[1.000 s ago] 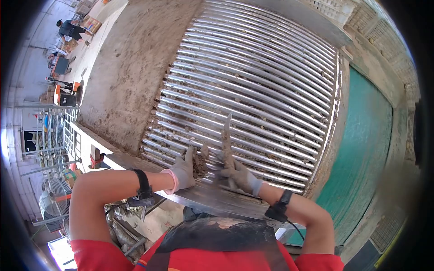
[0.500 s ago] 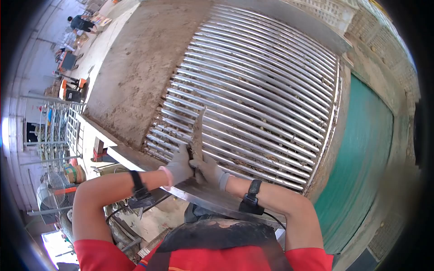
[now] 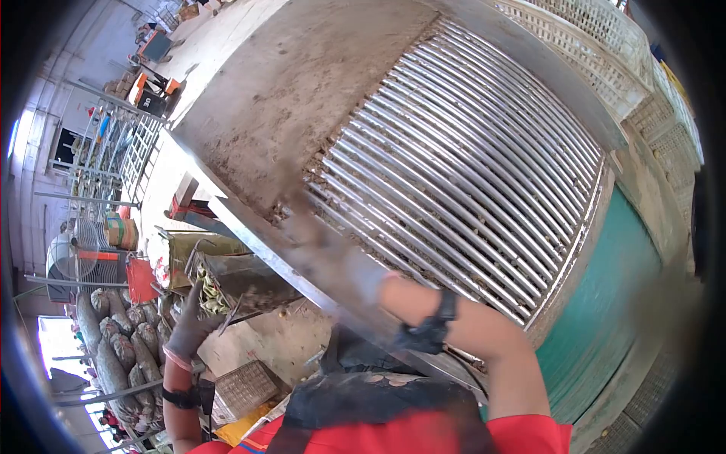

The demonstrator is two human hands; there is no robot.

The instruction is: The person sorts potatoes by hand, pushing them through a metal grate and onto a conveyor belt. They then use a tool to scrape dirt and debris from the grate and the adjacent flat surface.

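Observation:
My left hand (image 3: 190, 333), in a grey glove, is out to the left, beside a dark metal bin (image 3: 253, 274) with greenish pieces at its end. Its fingers are stretched apart and I see nothing held. My right hand (image 3: 325, 253), also gloved and smeared by motion, reaches over the near left corner of a rack of shiny metal rollers (image 3: 454, 166). It is closed around a long, narrow, soil-brown piece (image 3: 291, 185), too blurred to tell its kind. Loose soil covers the flat plate (image 3: 302, 83) beside the rollers.
A metal rim (image 3: 276, 261) runs along the near side. Right of the rollers lies a green belt (image 3: 597, 303). Pale plastic crates (image 3: 590, 53) stand behind. At left are filled sacks (image 3: 125, 348), a fan (image 3: 72, 253) and a woven crate (image 3: 246, 390) on the floor.
Both hands were together at the long brown piece over the rollers. My left hand has let go and swung down left; my right hand has carried the piece left. The view has turned left.

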